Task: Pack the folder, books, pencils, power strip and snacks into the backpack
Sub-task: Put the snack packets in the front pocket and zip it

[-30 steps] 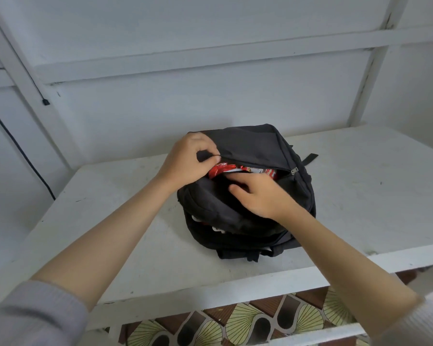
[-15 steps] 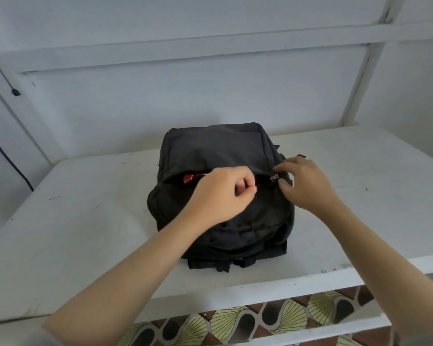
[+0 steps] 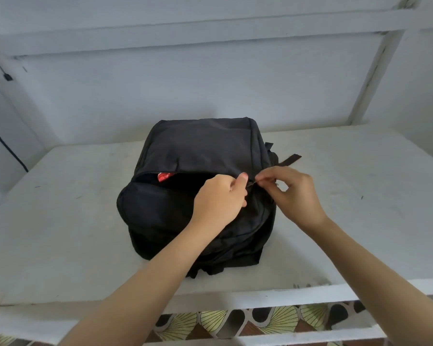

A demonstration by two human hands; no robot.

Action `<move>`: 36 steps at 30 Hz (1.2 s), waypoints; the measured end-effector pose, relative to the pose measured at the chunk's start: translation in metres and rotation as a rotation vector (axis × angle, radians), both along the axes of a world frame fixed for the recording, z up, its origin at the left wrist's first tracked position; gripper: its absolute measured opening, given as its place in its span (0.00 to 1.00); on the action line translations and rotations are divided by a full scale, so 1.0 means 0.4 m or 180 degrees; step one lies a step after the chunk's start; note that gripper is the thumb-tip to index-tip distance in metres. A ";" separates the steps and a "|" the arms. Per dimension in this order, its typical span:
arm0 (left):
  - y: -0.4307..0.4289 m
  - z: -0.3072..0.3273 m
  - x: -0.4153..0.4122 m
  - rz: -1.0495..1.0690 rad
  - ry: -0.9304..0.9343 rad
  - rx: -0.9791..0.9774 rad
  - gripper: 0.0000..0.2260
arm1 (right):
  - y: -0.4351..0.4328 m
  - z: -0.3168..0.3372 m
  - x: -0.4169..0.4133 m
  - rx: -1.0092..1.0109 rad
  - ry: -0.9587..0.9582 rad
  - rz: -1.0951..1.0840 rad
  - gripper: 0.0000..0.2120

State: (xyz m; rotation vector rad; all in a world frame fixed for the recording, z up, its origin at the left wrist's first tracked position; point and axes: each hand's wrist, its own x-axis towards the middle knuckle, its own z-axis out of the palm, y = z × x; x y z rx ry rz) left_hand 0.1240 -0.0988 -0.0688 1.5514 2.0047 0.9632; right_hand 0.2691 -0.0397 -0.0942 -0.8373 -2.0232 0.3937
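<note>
Both hands have closed in on the 3 o'clock end of the pocket mouth: the right hand, which hovered just off the slider half a second ago, now pinches the zipper pull between thumb and forefinger, its other fingers loosely spread. The left hand has slid rightward along the opening; its fingers are curled and its thumb clamps the flap edge just beside the pull, the two hands almost touching.

The black backpack lies flat at the middle of the white table, well back from the front edge at 6 o'clock. Its unzipped mouth runs as a long axis from 9 to 3 o'clock across the bag. A corner of a red snack packet shows inside near the 9 o'clock end; no other task items are visible, so they are presumably already inside.

Judged step: closing the pocket. The pull sits at the 3 o'clock end, so the travel would be toward 9 o'clock, with the right hand nearer the slider and the left hand lying directly in that path. The packet corner close to the teeth could snag. Bare tabletop lies at 9 and 3 o'clock; a strap trails at 2 o'clock.
</note>
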 end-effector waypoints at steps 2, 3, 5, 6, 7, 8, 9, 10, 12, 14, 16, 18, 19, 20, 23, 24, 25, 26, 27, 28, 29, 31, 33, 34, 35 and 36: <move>0.010 0.002 0.007 0.0114 -0.0155 -0.0073 0.21 | -0.008 0.008 -0.006 -0.0505 0.0407 0.0160 0.11; 0.014 0.002 0.010 0.0161 -0.0187 -0.0090 0.21 | -0.012 0.013 -0.008 -0.0827 0.0594 0.0228 0.13; 0.015 0.001 0.016 0.0248 -0.0143 -0.0072 0.22 | -0.013 0.016 -0.009 -0.1325 0.0794 0.0344 0.16; 0.015 -0.001 0.018 0.0285 -0.0086 -0.0042 0.22 | -0.010 0.015 -0.009 -0.1494 0.0807 0.0432 0.16; 0.015 -0.003 0.019 0.0313 -0.0028 -0.0010 0.22 | -0.005 0.014 -0.007 -0.1632 0.0776 0.0545 0.15; 0.017 -0.006 0.020 0.0325 0.0016 0.0016 0.21 | -0.001 0.014 -0.004 -0.1751 0.0740 0.0669 0.15; 0.018 -0.009 0.019 0.0324 0.0038 0.0032 0.19 | 0.004 0.014 -0.002 -0.1856 0.0736 0.0788 0.15; 0.019 -0.010 0.018 0.0326 0.0035 0.0042 0.16 | 0.010 0.014 0.001 -0.1930 0.0744 0.0878 0.15; 0.021 -0.013 0.015 0.0361 -0.0003 0.0060 0.12 | 0.021 0.009 0.007 -0.1968 0.0732 0.0972 0.16; 0.022 -0.013 0.015 0.0406 -0.0054 0.0110 0.11 | 0.029 0.006 0.009 -0.1875 0.0658 0.0970 0.16; 0.025 -0.013 0.012 0.0481 -0.0160 0.0157 0.11 | 0.044 0.000 0.010 -0.1397 0.0338 0.0830 0.16; 0.024 -0.011 0.007 0.0514 -0.0274 0.0173 0.11 | 0.062 -0.007 0.008 -0.0711 -0.0083 0.0678 0.14; 0.023 -0.010 0.005 0.0483 -0.0317 0.0214 0.12 | 0.069 -0.010 0.006 -0.0449 -0.0276 0.0629 0.16; 0.019 -0.010 0.003 0.0424 -0.0338 0.0288 0.12 | 0.076 -0.014 0.004 -0.0264 -0.0452 0.0571 0.18; 0.010 -0.007 0.000 0.0267 -0.0169 0.0495 0.12 | 0.081 -0.018 -0.009 0.0199 -0.0685 0.0357 0.15; 0.007 -0.006 -0.003 0.0258 -0.0080 0.0538 0.12 | 0.080 -0.019 -0.011 0.0396 -0.0703 0.0307 0.12; 0.003 -0.003 -0.008 0.0273 0.0018 0.0584 0.12 | 0.081 -0.019 -0.013 0.0570 -0.0725 0.0269 0.09; -0.002 0.000 -0.019 0.0301 0.0142 0.0637 0.12 | 0.083 -0.017 -0.013 0.0683 -0.0751 0.0246 0.08; -0.009 0.003 -0.034 0.0333 0.0296 0.0690 0.13 | 0.086 -0.015 -0.013 0.0736 -0.0760 0.0221 0.08; -0.018 0.005 -0.052 0.0363 0.0464 0.0725 0.13 | 0.089 -0.013 -0.012 0.0750 -0.0762 0.0202 0.09; -0.029 0.008 -0.072 0.0394 0.0604 0.0729 0.14 | 0.091 -0.010 -0.011 0.0744 -0.0751 0.0179 0.09; -0.054 0.012 -0.106 0.0449 0.0658 0.0665 0.14 | 0.086 -0.002 -0.016 0.0699 -0.0723 0.0200 0.11; -0.070 0.014 -0.126 0.0411 0.0560 0.0624 0.13 | 0.073 0.008 -0.032 0.0689 -0.0738 0.0343 0.13; -0.074 0.014 -0.130 0.0368 0.0550 0.0611 0.13 | 0.067 0.014 -0.045 0.0722 -0.0772 0.0415 0.15; -0.075 0.013 -0.133 0.0320 0.0562 0.0601 0.13 | 0.062 0.019 -0.061 0.0799 -0.0829 0.0460 0.17; -0.075 0.012 -0.135 0.0283 0.0593 0.0596 0.13 | 0.059 0.022 -0.076 0.0914 -0.0885 0.0473 0.17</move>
